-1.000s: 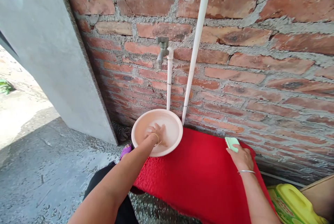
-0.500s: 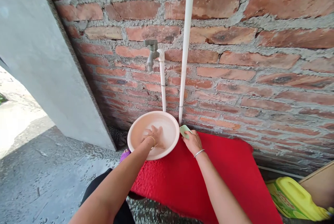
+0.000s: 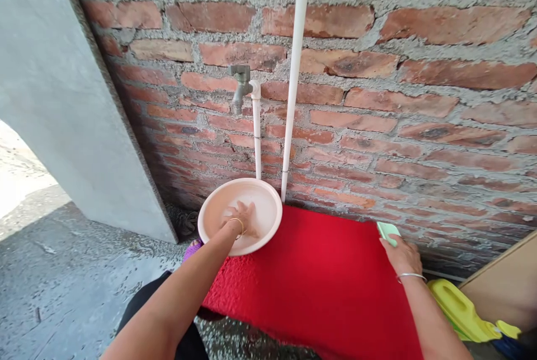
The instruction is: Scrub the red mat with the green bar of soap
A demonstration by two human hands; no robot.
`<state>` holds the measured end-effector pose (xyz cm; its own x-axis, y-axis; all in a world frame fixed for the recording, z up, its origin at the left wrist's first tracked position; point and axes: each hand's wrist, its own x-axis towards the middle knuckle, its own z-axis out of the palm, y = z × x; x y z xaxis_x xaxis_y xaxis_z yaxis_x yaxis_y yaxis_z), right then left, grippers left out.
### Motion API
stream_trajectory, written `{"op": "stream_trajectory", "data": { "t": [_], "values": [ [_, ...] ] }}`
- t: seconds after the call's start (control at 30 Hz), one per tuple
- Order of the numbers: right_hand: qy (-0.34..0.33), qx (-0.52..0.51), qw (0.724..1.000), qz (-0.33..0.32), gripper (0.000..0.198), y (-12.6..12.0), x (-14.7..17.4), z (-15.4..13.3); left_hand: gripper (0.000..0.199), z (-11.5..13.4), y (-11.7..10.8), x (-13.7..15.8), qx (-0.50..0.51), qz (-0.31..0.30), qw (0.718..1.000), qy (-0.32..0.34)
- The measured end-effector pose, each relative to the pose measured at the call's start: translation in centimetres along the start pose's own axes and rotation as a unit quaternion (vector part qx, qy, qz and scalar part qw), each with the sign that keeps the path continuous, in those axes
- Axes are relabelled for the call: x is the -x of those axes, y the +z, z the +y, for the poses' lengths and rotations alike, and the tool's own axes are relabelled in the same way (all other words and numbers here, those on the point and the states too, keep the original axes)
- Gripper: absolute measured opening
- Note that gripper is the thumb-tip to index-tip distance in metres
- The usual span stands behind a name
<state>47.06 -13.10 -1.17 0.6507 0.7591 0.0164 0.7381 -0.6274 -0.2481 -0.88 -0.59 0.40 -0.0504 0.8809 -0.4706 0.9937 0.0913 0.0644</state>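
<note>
Pale green block point(image 3: 386, 231) pokes out wall-side of right hand point(image 3: 404, 257), fingers clamped round it, right end of red cloth point(image 3: 327, 270). Left hand point(image 3: 242, 219) splayed wide in pinkish basin point(image 3: 277, 220), other end. Tap point(image 3: 240, 89) above.

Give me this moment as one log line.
left hand: spread open inside pink basin | right hand: holding pale green block at right end of red cloth | basin: on cloth's left end | tap: above basin
</note>
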Motion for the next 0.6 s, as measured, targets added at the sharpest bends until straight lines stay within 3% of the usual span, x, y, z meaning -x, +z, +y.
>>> {"op": "stream_trajectory", "data": {
  "t": [0.1,0.2,0.43,0.5,0.6],
  "values": [
    [0.059,-0.01,0.998,0.019,0.058,-0.1,0.7,4.3,0.122,0.0,0.1,-0.2,-0.002,0.005,1.0,-0.008],
    [0.06,-0.035,0.997,0.038,0.057,1.2,2.3,6.1,0.12,0.0,0.2,-0.2,-0.014,0.009,1.0,-0.005],
    [-0.115,-0.071,0.985,0.111,0.056,4.0,4.6,4.9,0.113,-0.2,-0.4,0.5,-0.028,0.007,1.0,0.009],
    [-0.088,-0.056,0.989,0.108,0.053,4.1,4.3,5.2,0.112,-0.3,-0.4,0.5,-0.029,0.011,0.999,0.009],
    [0.014,-0.044,0.994,0.102,0.056,3.9,4.0,6.0,0.113,-0.2,-0.1,0.1,-0.043,0.019,0.999,-0.002]
  ]
}}
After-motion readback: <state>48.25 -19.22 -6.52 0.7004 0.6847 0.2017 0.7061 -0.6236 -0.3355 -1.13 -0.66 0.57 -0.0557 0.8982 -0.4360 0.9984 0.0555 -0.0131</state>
